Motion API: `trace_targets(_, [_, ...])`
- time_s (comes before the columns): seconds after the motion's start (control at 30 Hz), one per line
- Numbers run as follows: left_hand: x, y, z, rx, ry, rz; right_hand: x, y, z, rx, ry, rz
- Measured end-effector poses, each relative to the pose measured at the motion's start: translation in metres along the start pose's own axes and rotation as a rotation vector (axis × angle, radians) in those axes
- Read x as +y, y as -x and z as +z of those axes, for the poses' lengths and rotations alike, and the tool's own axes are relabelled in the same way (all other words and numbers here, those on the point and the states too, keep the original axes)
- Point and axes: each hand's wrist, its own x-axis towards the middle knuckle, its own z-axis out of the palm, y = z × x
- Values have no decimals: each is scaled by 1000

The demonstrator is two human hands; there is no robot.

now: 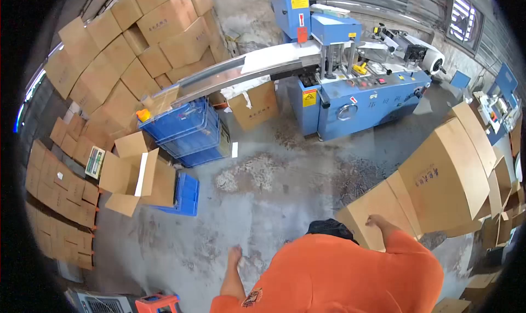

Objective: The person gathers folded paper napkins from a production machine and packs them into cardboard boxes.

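Observation:
Low in the view, my left hand point(234, 254) hangs over the grey floor with its fingers curled in and nothing visible in them. My right hand point(375, 220) is in front of a tan cardboard box point(438, 176) that stands tilted at the right, folded flat or partly so. Its fingers look bent. Whether they grip the cardboard or only pass in front of it, I cannot tell. Below the box's near flap shows a black thing point(331, 229), partly covered by the orange shirt point(339, 274).
A blue machine point(367, 102) with a metal conveyor point(235, 74) stands ahead. Blue crates point(189, 132) and an open carton point(142, 176) are at the left, with stacked cartons point(159, 28) behind. A red stool point(158, 302) stands at lower left. Dark stains mark the floor point(213, 225).

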Motion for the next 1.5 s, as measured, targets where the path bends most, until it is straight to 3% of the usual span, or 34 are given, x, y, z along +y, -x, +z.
trace_targets(0.07, [39, -91, -57, 263, 129, 160, -17, 28, -8, -31, -182, 156])
trace_targets(0.1, [112, -91, -111, 247, 248, 31, -28, 26, -12, -72, -263, 239])
trace_targets(0.17, [159, -166, -141, 401, 327, 200, -53, 10, -21, -141, -374, 236])
trace_targets(0.23, [187, -254, -147, 275, 440, 236, -65, -52, -20, -159, -402, 184])
trace_targets(0.3, [240, -301, -148, 247, 514, 274, -93, -105, -43, -146, -202, 136])
trace_targets(0.37, [303, -308, -170, 219, 407, 437, -124, -139, -94, 3, -494, -19])
trace_targets(0.4, [328, -312, -181, 226, 403, 418, -147, -165, -135, -54, -201, -63])
trace_targets(0.47, [367, -337, -213, 169, 364, 479, -187, -220, -207, 5, 19, -141])
trace_targets(0.53, [389, -377, -245, 193, 415, 452, -207, -271, -256, 176, -273, -202])
trace_targets(0.57, [401, -396, -257, 215, 470, 440, -218, -295, -287, 97, -467, -128])
trace_targets(0.63, [433, -437, -291, 269, 573, 476, -256, -316, -353, 235, -432, -168])
trace_targets(0.67, [457, -449, -316, 285, 555, 509, -275, -312, -385, 440, -200, -287])
trace_targets(0.77, [511, -515, -372, 364, 448, 616, -317, -338, -452, 534, -201, -387])
trace_targets(0.83, [536, -583, -387, 452, 312, 668, -346, -330, -478, 503, -286, -321])
trace_targets(0.9, [573, -618, -416, 341, 234, 507, -362, -333, -481, 486, -377, -237])
trace_targets(0.97, [587, -689, -415, 235, 159, 470, -365, -349, -463, 626, -260, -259])
trace_targets(1.03, [609, -727, -399, 209, 647, 182, -389, -328, -458, 540, -327, -160])
trace_targets(1.07, [615, -761, -378, 93, 816, -26, -402, -316, -456, 451, -392, -97])
trace_targets(1.13, [631, -772, -362, 137, 947, -99, -425, -302, -453, 463, -435, -38])
trace_targets(1.23, [642, -768, -378, -347, 1515, -79, -448, -288, -457, 482, -556, 41])
trace_targets(1.27, [637, -765, -379, -463, 1583, 34, -454, -284, -460, 496, -618, 58])
trace_targets(1.37, [630, -755, -384, -396, 1095, 147, -463, -284, -483, 553, -587, 12])
trace_targets(1.5, [627, -743, -396, -380, 938, 105, -490, -294, -558, 562, -523, -48])
